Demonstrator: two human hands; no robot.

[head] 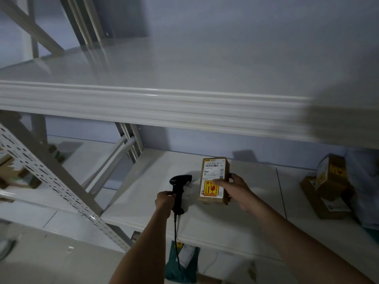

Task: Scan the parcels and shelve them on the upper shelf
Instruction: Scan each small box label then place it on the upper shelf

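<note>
Head view: dim storeroom, white metal shelving against a pale wall. Upper shelf (155, 103) spans the frame, surface bare where visible. Lower shelf (143, 206) beneath it. Left hand (165, 199) wrapped around the handle of a black scanner (179, 189), head aimed right, cable (176, 238) hanging down past the shelf edge. Right hand (238, 191) gripping a brown parcel (213, 179), thumb on the label, parcel upright over the lower shelf, just right of the scanner; resting or lifted, cannot tell. More boxes (330, 185) stacked far right on the same shelf. Perforated post (51, 181) at left. Green bag (182, 265) below, near.
</note>
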